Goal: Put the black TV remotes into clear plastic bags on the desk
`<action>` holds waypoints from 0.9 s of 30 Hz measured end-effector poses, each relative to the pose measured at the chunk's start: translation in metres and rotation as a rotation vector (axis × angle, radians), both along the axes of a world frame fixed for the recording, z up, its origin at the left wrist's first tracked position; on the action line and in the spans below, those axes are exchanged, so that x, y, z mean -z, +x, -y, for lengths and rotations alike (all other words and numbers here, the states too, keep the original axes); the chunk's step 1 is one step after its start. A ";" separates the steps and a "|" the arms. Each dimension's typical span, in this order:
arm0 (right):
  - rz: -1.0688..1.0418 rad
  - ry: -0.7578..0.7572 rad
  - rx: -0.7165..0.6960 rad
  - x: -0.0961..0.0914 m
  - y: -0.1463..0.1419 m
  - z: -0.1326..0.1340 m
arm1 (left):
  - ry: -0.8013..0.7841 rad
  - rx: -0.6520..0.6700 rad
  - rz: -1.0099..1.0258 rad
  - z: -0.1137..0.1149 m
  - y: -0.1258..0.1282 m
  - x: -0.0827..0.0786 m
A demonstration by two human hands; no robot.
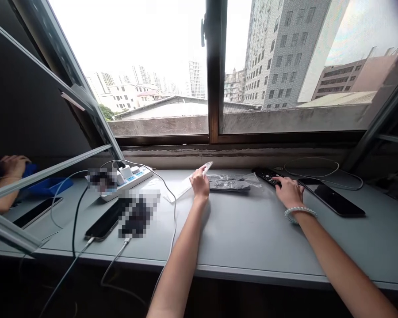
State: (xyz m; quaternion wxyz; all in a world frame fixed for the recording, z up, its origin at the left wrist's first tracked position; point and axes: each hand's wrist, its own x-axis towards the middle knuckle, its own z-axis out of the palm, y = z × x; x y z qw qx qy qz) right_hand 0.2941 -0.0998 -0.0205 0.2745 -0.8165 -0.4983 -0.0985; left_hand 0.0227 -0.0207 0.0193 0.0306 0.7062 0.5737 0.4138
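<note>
My left hand [199,183] is closed, pinching a clear plastic piece [208,166] whose tip sticks up past the fingers. Just right of it lies a clear plastic bag [257,179] with dark grey packed contents [230,184]. My right hand [289,193], a beaded bracelet at its wrist, closes over the near end of a black remote control [263,173]. The remote's far end points toward the window. To the right of this hand lies a large black phone [334,198], face up.
On the left stand a white power strip [132,180] with plugs and a black phone [102,223] on a cable. A white cable [174,216] crosses the desk beside my left arm. Beyond the metal frame [82,97] are another person's hand [13,167] and a blue tray [48,186].
</note>
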 end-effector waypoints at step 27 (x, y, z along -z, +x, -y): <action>-0.151 0.117 -0.204 -0.004 -0.011 -0.002 | -0.029 0.003 -0.115 0.004 0.002 0.011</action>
